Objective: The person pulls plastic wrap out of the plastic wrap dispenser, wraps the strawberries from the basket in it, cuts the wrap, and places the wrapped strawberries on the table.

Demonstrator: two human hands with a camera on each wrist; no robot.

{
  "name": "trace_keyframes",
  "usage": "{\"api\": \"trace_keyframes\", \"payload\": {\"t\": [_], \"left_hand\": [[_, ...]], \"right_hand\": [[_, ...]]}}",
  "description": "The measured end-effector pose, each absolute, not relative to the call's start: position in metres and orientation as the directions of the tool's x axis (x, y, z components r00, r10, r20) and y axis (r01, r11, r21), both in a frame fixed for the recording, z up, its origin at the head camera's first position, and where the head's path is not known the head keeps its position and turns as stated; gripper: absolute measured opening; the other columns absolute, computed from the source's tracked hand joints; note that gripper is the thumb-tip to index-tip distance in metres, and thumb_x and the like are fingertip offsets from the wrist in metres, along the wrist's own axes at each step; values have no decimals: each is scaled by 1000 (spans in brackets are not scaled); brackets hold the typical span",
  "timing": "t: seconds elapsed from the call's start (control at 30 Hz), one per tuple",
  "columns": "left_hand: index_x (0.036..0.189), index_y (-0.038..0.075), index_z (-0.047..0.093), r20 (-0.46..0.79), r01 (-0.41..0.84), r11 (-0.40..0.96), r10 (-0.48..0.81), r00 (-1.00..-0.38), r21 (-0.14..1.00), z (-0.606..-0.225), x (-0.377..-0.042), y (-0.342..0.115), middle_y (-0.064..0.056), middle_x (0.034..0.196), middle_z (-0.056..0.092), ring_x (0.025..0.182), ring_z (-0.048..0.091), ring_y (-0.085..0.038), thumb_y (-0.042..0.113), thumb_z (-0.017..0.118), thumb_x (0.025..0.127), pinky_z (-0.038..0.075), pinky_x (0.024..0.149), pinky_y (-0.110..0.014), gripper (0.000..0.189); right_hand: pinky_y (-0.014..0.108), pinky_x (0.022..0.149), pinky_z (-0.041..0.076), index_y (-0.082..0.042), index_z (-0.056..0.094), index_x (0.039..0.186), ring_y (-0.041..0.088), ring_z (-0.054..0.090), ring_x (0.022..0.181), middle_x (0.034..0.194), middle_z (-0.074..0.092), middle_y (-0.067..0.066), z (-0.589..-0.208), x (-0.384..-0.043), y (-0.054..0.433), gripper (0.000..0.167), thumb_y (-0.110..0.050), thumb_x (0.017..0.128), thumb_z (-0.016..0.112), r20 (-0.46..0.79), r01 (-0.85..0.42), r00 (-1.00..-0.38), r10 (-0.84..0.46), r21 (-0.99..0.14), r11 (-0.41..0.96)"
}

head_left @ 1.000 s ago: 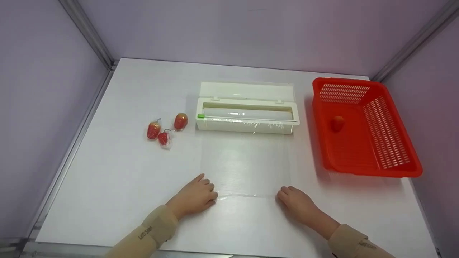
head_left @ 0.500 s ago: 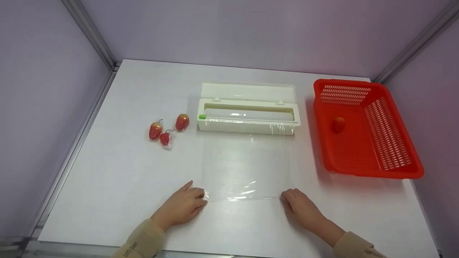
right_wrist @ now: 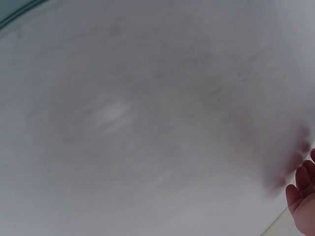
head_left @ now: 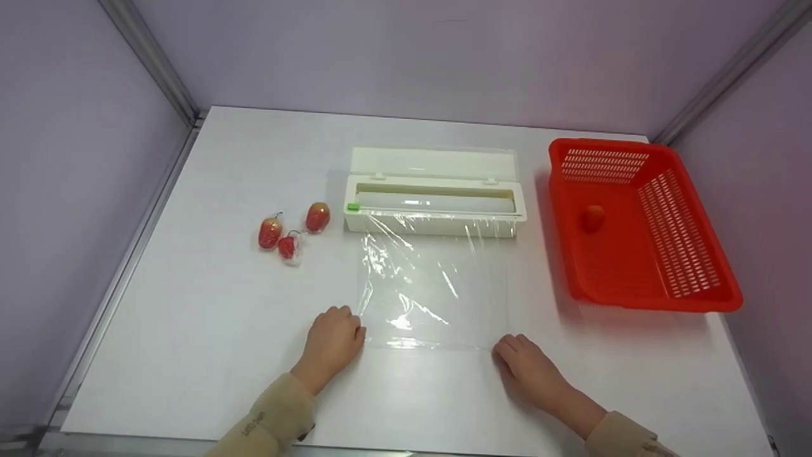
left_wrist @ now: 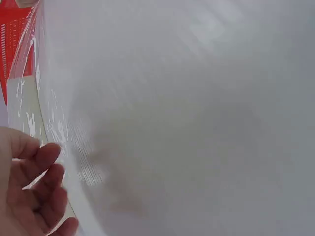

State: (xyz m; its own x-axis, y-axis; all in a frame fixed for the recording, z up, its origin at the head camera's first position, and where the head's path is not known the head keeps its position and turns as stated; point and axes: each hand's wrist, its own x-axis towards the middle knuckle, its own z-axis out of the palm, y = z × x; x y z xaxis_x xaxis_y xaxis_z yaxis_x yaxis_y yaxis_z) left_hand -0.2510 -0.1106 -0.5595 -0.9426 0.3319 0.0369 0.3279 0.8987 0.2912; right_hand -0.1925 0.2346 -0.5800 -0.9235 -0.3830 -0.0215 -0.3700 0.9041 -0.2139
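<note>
A sheet of clear cling film [head_left: 438, 292] stretches toward me from a white dispenser box [head_left: 434, 227], creased and shiny on its left half. My left hand [head_left: 333, 339] pinches the front left corner between thumb and index finger; in the left wrist view the film [left_wrist: 58, 123] runs up from those fingers [left_wrist: 48, 156]. At the front right corner my right hand [head_left: 533, 374] holds the film's edge with curled fingers. The right wrist view catches only some of its fingers [right_wrist: 302, 184] at the border. Inside the open box lies the film roll [head_left: 438, 202].
Left of the box lie several small red-yellow fruits [head_left: 318, 218], film-wrapped. On the right a red plastic basket [head_left: 574, 279] holds one reddish fruit [head_left: 594, 218]. The box's clear lid [head_left: 434, 162] is tipped back, and a green slider [head_left: 353, 207] sits at its left end.
My left hand has moved left and then slightly forward with the film corner, and the film now shows more creases on the left. My right hand stays nearly in place.
</note>
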Motion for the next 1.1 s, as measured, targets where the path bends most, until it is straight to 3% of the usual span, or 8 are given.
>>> {"api": "trace_keyframes", "payload": {"t": [0.1,0.17,0.27,0.37,0.6,0.83,1.0,1.1], "left_hand": [[82,8,61,171,415,857,379,-909,306,-561,-261,-85,-5,87,54,82,50,-22,20,68,79,44,74,-35,14],[100,10,59,196,476,829,435,-879,293,-565,-266,-69,-9,109,53,101,49,-26,26,68,79,42,90,-40,27],[130,16,46,111,506,817,495,-861,278,-574,-271,-51,-13,139,35,128,34,-34,40,63,83,28,105,-56,55],[144,25,29,-33,471,827,504,-863,306,-580,-272,-41,-12,152,16,140,16,-37,50,55,85,15,106,-67,69],[148,28,17,-201,401,846,486,-850,351,-583,-272,-38,-11,157,-2,142,-1,-39,56,51,86,3,103,-73,76],[149,30,12,-271,370,856,476,-837,362,-581,-273,-41,-8,157,-9,143,-8,-37,58,47,87,-3,103,-73,77],[149,29,12,-282,378,859,479,-831,345,-579,-273,-40,-10,157,-8,143,-7,-38,58,46,87,-1,102,-73,76],[149,29,11,-290,384,858,485,-825,342,-576,-272,-39,-10,157,-8,143,-7,-37,57,45,88,-1,102,-74,75]], "right_hand": [[28,81,52,-17,58,98,9,50,86,95,58,-5,-577,-191,234,17,-13,83,66,-37,-367,-924,-381,-195,909],[29,82,52,-16,58,98,10,51,87,96,58,-4,-578,-190,233,18,-13,83,66,-44,-374,-921,-388,-184,909],[30,84,52,-16,59,101,11,53,91,100,58,-2,-579,-188,233,19,-13,83,66,-60,-386,-914,-401,-170,907],[31,86,52,-14,60,104,13,54,95,104,58,-1,-579,-185,234,21,-14,84,66,-59,-397,-909,-412,-172,902],[30,82,52,-15,65,104,12,54,92,104,60,-2,-574,-181,242,22,-12,82,67,-6,-385,-918,-396,-211,898],[28,75,54,-13,67,91,9,60,82,88,65,-2,-548,-196,253,17,0,80,66,171,-281,-958,-228,-423,862],[11,68,47,-2,65,90,10,56,72,81,66,7,-503,-230,282,21,13,75,63,543,-449,-823,-166,-443,776],[5,74,40,3,63,94,11,52,76,85,63,14,-473,-256,305,19,14,79,58,637,-458,-767,-77,-460,760]]}}
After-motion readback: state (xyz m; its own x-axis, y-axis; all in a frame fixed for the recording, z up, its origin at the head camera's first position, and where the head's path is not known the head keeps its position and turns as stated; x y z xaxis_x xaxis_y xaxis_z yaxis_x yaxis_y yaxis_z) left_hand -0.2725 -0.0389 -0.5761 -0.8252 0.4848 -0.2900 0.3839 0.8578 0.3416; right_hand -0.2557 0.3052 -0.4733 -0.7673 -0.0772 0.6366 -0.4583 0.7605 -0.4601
